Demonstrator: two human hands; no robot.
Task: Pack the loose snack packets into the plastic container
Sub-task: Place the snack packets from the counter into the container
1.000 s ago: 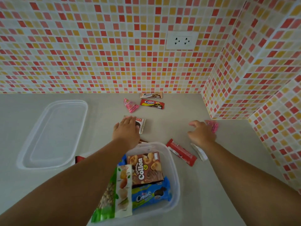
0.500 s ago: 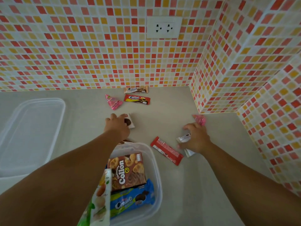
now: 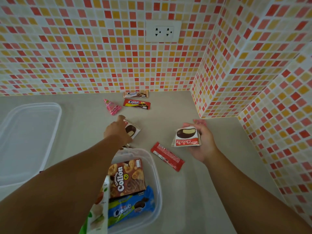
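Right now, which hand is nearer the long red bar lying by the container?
Right. The right hand, holding a choco pie packet, is just beside the red bar; the left hand sits farther off, on another pie packet.

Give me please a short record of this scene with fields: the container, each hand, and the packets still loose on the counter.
container: clear plastic container, open, holding a brown Collon box and a blue Creamo packet
left hand: left hand on a white choco pie packet lying on the counter
right hand: right hand holds a white and red choco pie packet, lifted
loose: long red bar, pink triangular packet, red Creamo packet, tan Creamo packet
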